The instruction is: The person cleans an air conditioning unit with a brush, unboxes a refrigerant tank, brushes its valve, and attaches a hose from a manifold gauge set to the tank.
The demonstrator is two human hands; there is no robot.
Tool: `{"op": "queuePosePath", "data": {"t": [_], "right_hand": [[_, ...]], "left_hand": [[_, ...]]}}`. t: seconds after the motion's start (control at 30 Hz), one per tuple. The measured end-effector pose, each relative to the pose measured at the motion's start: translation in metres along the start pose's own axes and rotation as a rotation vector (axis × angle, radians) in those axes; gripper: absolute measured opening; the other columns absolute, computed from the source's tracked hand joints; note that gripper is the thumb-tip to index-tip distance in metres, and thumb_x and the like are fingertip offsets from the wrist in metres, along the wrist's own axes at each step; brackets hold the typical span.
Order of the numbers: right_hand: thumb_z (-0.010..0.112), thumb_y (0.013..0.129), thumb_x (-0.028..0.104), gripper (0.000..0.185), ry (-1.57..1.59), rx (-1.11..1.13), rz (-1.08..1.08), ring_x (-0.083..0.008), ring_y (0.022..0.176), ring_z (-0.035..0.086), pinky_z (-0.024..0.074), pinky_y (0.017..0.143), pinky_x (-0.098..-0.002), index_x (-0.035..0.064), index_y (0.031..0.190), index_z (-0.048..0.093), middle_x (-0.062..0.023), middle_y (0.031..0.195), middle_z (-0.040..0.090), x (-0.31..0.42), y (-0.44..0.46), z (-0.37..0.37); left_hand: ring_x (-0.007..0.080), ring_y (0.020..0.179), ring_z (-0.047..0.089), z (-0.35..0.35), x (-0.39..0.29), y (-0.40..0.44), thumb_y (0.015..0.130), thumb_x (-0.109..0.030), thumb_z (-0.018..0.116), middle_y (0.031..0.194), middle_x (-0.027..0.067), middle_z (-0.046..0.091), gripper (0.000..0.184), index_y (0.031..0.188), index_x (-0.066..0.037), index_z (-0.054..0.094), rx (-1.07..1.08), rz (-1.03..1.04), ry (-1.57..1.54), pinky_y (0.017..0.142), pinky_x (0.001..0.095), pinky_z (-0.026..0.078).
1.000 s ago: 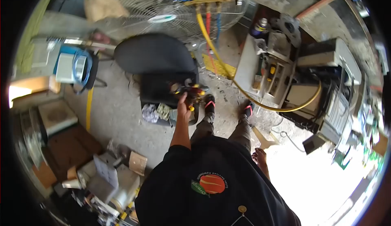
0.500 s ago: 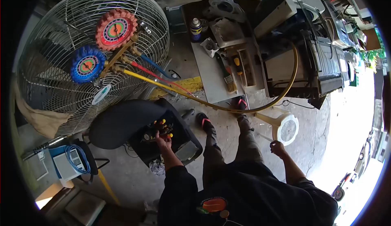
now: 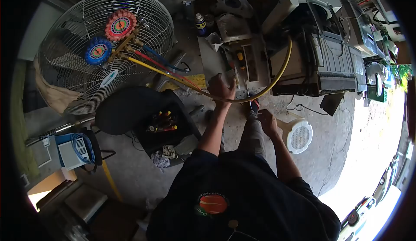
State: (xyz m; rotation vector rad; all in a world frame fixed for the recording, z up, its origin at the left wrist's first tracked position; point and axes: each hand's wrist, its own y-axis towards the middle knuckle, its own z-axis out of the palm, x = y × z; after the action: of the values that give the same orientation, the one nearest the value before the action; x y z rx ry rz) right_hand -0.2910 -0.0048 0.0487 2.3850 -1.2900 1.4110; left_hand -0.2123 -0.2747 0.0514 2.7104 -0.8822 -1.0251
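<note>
My left hand [image 3: 222,88] reaches over the near edge of the grey board [image 3: 208,61], beside a paintbrush that it partly hides. Its thumb stands apart from the fingers, and I see nothing held in it. Lower right, my right hand [image 3: 267,121] is closed on a tool with a thin metal shaft, which looks like a screwdriver [image 3: 250,98]; its handle is hidden in the fist. A yellow-handled tool [image 3: 240,56] lies on the board. Several screwdrivers [image 3: 163,128] with yellow and red handles lie on the black chair seat [image 3: 145,139] to the left.
A yellow hose [image 3: 286,67] arcs past my left hand from the red gauge [image 3: 121,25] and blue gauge [image 3: 98,51], which hang at a large fan [image 3: 151,9]. A spray can [image 3: 200,24] stands on the board. A white stool [image 3: 299,137] is at right, below an appliance casing [image 3: 338,61].
My left hand has left the screwdrivers on the chair and moved up and right to the board. My right hand has moved up and left with the thin-shafted tool.
</note>
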Motion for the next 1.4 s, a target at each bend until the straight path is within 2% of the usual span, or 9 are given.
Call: {"op": "queuePosePath", "data": {"t": [0.13,0.43,0.67,0.73,0.83,0.93,1.1,1.27,1.4], "right_hand": [[0.068,0.092,0.018,0.02,0.039,0.042,0.006,-0.0371,0.09,0.072,0.0546,0.078,-0.0425,0.0045,0.107,0.069,-0.0206,0.093,0.071,0.003,-0.001,-0.01],[0.069,0.092,0.02,0.029,0.154,-0.054,-0.124,-0.0384,0.085,0.07,0.0544,0.079,-0.0435,0.0012,0.115,0.065,-0.021,0.087,0.07,0.014,0.07,0.045],[0.062,0.096,0.028,0.033,0.209,0.011,0.02,-0.0322,0.076,0.07,0.0554,0.07,-0.0414,-0.003,0.108,0.064,-0.0164,0.083,0.071,0.025,0.106,0.067],[0.06,0.097,0.027,0.032,0.319,0.115,0.116,-0.0293,0.073,0.07,0.0554,0.067,-0.0405,-0.0034,0.105,0.065,-0.0152,0.082,0.071,0.015,0.109,0.071],[0.057,0.098,0.025,0.029,0.168,0.127,-0.089,-0.0234,0.068,0.068,0.0522,0.061,-0.0371,-0.003,0.097,0.065,-0.0123,0.077,0.07,0.005,0.114,0.074],[0.064,0.085,0.011,0.012,-0.101,-0.071,-0.219,-0.0321,0.08,0.073,0.0571,0.066,-0.0411,0.0029,0.091,0.069,-0.0147,0.081,0.071,0.014,0.111,0.067],[0.06,0.089,0.012,0.016,0.37,0.036,-0.05,-0.0229,0.073,0.064,0.05,0.065,-0.0416,-0.0012,0.096,0.063,-0.0111,0.076,0.063,0.057,0.054,0.035],[0.062,0.094,0.023,0.023,0.152,0.165,-0.104,-0.0134,0.073,0.052,0.0454,0.066,-0.0371,0.0004,0.096,0.063,-0.0066,0.071,0.056,0.013,-0.014,0.032],[0.062,0.096,0.025,0.025,-0.092,0.432,-0.093,-0.0159,0.077,0.064,0.0489,0.068,-0.039,0.0019,0.097,0.068,-0.0107,0.076,0.066,0.029,-0.021,0.053]], "left_hand": [[0.042,0.106,0.059,0.03,-0.043,0.044,0.087,-0.044,0.073,0.11,0.0213,0.063,0.047,0.103,-0.001,0.066,0.142,-0.244,0.202,0.082,0.0561,0.046],[0.042,0.083,0.07,0.06,-0.021,0.056,0.089,-0.027,0.066,0.088,0.0203,0.07,0.025,0.089,-0.002,0.069,0.174,-0.21,0.128,0.074,0.0534,0.055],[0.0423,0.088,0.07,0.053,-0.02,0.063,0.088,-0.023,0.07,0.091,0.0195,0.071,0.021,0.088,-0.003,0.07,0.203,-0.254,-0.064,0.078,0.0525,0.056],[0.0428,0.092,0.068,0.044,-0.027,0.063,0.09,-0.021,0.069,0.097,0.0195,0.07,0.019,0.092,-0.003,0.069,0.317,-0.204,0.071,0.079,0.052,0.055],[0.0418,0.095,0.067,0.061,-0.017,0.054,0.093,-0.018,0.066,0.097,0.0205,0.067,0.017,0.096,-0.001,0.064,0.16,-0.171,0.032,0.08,0.0515,0.054],[0.0413,0.092,0.064,0.034,-0.024,0.042,0.097,-0.017,0.063,0.091,0.0211,0.062,0.018,0.097,0.0,0.058,0.081,-0.079,-0.023,0.079,0.0521,0.052],[0.0424,0.085,0.061,-0.046,-0.005,-0.04,0.101,-0.02,0.059,0.089,0.0225,0.058,0.021,0.094,-0.001,0.053,0.313,0.161,-0.074,0.075,0.052,0.048],[0.0463,0.089,0.061,-0.108,0.069,-0.175,0.104,-0.028,0.059,0.088,0.0256,0.061,0.029,0.101,0.001,0.058,0.35,-0.095,-0.564,0.075,0.053,0.047],[0.0412,0.078,0.065,-0.157,0.143,-0.252,0.104,-0.037,0.061,0.082,0.0216,0.063,0.036,0.109,-0.001,0.061,0.263,-0.604,-0.349,0.074,0.0508,0.049]]}}
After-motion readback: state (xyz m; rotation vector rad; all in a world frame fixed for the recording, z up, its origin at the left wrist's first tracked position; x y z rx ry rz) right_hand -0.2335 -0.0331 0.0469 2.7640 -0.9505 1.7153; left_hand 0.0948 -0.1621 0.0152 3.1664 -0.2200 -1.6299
